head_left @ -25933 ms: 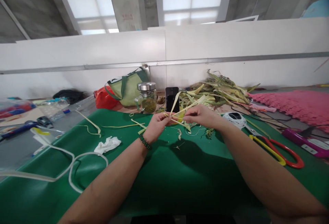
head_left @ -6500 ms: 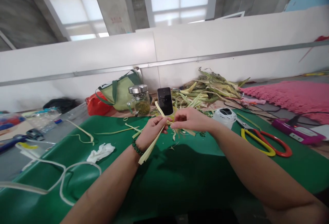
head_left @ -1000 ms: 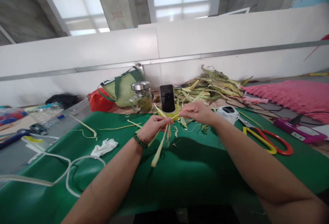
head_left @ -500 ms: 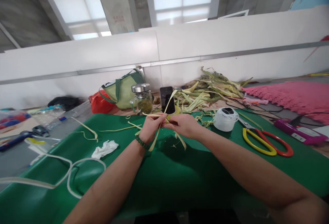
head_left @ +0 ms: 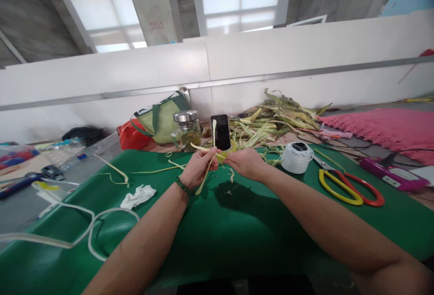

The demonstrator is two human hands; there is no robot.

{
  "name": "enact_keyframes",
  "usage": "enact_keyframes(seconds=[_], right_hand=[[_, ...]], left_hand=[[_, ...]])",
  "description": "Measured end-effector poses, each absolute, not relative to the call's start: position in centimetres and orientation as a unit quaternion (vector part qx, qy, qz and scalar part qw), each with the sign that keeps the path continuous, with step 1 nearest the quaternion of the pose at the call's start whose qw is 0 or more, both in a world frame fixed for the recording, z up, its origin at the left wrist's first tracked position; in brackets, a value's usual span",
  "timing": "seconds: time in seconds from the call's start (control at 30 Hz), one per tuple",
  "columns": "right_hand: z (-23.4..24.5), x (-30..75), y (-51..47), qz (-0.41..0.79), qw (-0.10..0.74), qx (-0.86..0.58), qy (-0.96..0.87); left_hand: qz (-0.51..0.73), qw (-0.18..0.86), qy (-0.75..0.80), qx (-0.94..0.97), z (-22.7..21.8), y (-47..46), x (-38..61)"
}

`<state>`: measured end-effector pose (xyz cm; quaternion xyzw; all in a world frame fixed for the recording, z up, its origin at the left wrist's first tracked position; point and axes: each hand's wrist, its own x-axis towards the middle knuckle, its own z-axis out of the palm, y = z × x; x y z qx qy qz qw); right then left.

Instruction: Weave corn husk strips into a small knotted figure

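Between thumb and fingers, my left hand (head_left: 200, 167) pinches crossed pale yellow-green corn husk strips (head_left: 205, 178). One strip end points up in front of the phone, another pokes out to the left, and a third hangs down past the wrist. My right hand (head_left: 247, 164) is closed at the right side of the crossing, its fingertips on a husk strip end. Both hands are held above the green mat (head_left: 264, 241). Just behind them a black phone (head_left: 222, 133) stands upright in a yellow roll of tape (head_left: 229, 150).
A lidded glass jar (head_left: 187, 132) and a green bag (head_left: 162, 119) stand behind. Corn husks (head_left: 288, 114) lie heaped at the back right. To the right are a white container (head_left: 296, 158) and scissors (head_left: 341, 186); at left, crumpled tissue (head_left: 138, 196) and white tubing (head_left: 93, 227).
My right hand has shifted slightly away from my left. The upper husk end now stands more upright, and the strip that hung under my right hand no longer shows there.
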<state>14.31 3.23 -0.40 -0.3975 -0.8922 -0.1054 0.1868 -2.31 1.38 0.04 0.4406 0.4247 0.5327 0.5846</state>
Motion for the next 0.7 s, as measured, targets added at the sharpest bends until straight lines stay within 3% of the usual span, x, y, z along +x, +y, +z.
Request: enact_keyframes(seconds=[0.2, 0.4, 0.7], right_hand=[[0.8, 15.5, 3.5, -0.003, 0.251, -0.383, -0.889], [0.3, 14.8, 3.6, 0.156, 0.403, -0.332, -0.838], [-0.1, 14.2, 2.5, 0.089, 0.46, -0.237, -0.851]], left_hand=[[0.501, 0.603, 0.414, 0.462, 0.0, 1.1, -2.2], [0.451, 0.491, 0.445, 0.598, -0.6, 0.6, -1.6], [0.406, 0.44, 0.43, 0.675, -2.2, 0.7, 0.4]])
